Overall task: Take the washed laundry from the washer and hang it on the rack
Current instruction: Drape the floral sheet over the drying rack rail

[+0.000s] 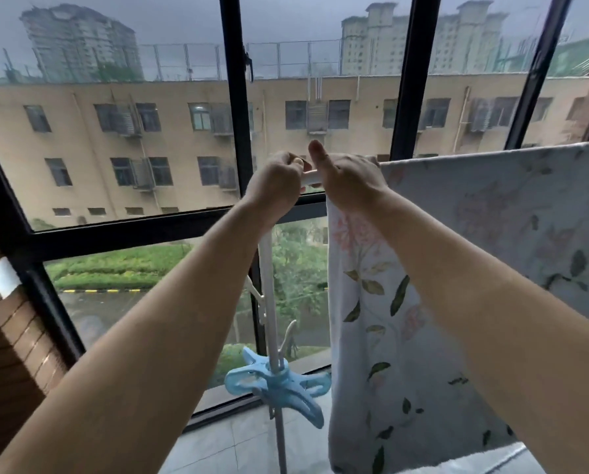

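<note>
Floral sheet (pixel 491 234) draped over the rack (pixel 268 295) on your right, your right hand (pixel 351 184) curled over its top corner, thumb up, your left hand (pixel 276 184) gripping the bar end alongside, blue clip (pixel 279 384) below.

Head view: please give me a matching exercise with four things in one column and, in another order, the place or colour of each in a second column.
1 sheet
2 clip
3 left hand
4 right hand

a blue, clamped low on the pole
b grips the bare rail end
c floral, draped over the rail
d holds the sheet's top corner, thumb up

Pairs: 1-c, 2-a, 3-b, 4-d
</note>
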### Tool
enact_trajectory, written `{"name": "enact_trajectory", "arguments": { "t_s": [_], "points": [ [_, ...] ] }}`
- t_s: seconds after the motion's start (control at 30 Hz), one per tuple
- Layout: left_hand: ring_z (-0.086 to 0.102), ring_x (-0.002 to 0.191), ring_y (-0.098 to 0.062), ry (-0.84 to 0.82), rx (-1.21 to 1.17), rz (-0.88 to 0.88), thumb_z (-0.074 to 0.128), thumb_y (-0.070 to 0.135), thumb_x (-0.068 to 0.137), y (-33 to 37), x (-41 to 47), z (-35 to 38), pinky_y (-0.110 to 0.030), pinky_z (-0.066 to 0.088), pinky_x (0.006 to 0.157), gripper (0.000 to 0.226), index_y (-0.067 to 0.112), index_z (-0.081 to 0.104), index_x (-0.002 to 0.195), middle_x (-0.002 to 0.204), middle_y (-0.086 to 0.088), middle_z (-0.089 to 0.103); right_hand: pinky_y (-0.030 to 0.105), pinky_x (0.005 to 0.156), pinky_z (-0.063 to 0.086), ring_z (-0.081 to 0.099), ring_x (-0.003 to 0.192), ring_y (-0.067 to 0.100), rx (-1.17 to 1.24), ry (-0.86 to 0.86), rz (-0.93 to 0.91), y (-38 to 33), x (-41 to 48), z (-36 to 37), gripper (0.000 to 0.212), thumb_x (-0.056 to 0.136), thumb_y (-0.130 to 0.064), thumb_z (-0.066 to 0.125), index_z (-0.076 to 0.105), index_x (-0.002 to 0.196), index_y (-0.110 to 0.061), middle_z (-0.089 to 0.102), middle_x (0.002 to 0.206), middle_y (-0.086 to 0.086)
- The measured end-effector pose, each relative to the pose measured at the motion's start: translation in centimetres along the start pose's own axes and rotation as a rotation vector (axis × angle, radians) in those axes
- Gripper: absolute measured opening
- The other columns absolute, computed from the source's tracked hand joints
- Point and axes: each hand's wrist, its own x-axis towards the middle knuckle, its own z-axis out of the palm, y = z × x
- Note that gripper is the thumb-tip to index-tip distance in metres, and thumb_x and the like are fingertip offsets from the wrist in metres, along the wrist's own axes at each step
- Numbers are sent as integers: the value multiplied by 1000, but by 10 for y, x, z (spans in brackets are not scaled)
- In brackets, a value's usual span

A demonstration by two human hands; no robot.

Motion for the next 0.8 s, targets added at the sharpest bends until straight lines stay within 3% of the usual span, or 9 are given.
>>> {"name": "enact_trajectory", "arguments": {
  "t_s": [0.07, 0.13, 0.37, 0.43, 0.53, 0.6, 0.67, 0.73, 0.8],
  "points": [
    [68, 93, -31, -10, -21, 15, 45, 29, 102, -4, 1, -8, -53, 56, 85, 22, 25, 59, 85, 97, -11, 68, 32, 78, 25, 53, 95, 24, 4, -2, 40, -11, -1, 2, 64, 106, -47, 9, 65, 92, -19, 65, 101, 12],
    [68, 93, -31, 3, -29, 46, 47, 31, 101, -6, 0, -10, -53, 57, 83, 19, 25, 60, 89, 95, -8, 69, 31, 80, 25, 52, 95, 22, 15, 28, 62, -16, -4, 4, 66, 107, -43, 11, 69, 102, -13, 67, 108, 16],
    [64, 77, -26, 14, 98, 163, 38, 32, 102, -9, -5, 1, -48, 56, 70, 26, 22, 61, 97, 85, -3, 68, 33, 93, 37, 55, 116, 28, 163, 23, 239, -16, -18, -9, 52, 108, -35, 23, 67, 120, -10, 65, 124, 14],
    [59, 71, -23, 61, 177, 195, 36, 29, 102, -8, -6, 8, -39, 46, 60, 26, 21, 60, 98, 80, -1, 65, 32, 87, 40, 58, 110, 26, 253, 59, 267, -12, -24, -14, 42, 105, -32, 31, 68, 114, -13, 67, 116, 10],
    [55, 68, -19, 117, 279, 221, 33, 25, 101, -3, -11, 16, -33, 36, 54, 24, 21, 57, 98, 79, 1, 64, 23, 73, 42, 59, 87, 14, 318, 214, 253, 5, -33, -23, 40, 101, -33, 32, 69, 93, -21, 67, 88, -5],
    [55, 66, -16, 138, 301, 207, 33, 23, 101, -1, -10, 16, -31, 33, 53, 23, 21, 56, 102, 80, 2, 63, 19, 71, 42, 58, 88, 12, 306, 269, 318, 21, -42, -29, 38, 105, -31, 34, 69, 99, -19, 65, 88, -8],
    [55, 65, -16, 151, 357, 246, 34, 25, 102, 6, -13, 17, -32, 39, 57, 22, 20, 55, 102, 80, 2, 62, 26, 75, 43, 60, 95, 18, 255, 269, 375, 43, -54, -38, 38, 106, -31, 34, 68, 109, -15, 68, 99, 0],
    [57, 70, -18, 228, 524, 438, 35, 31, 103, 21, -17, 32, -40, 48, 77, 26, 17, 57, 99, 83, 0, 63, 23, 83, 39, 58, 108, 20, 178, 235, 395, 70, -62, -49, 38, 106, -31, 35, 63, 123, -13, 66, 119, 5],
    [60, 85, -24, 294, 659, 652, 43, 29, 99, 38, -18, 59, -45, 43, 94, 25, 16, 63, 100, 94, -3, 66, 19, 95, 34, 51, 126, 20, 118, 197, 395, 96, -64, -59, 39, 105, -28, 37, 56, 136, -14, 57, 139, 5]
  ]
}}
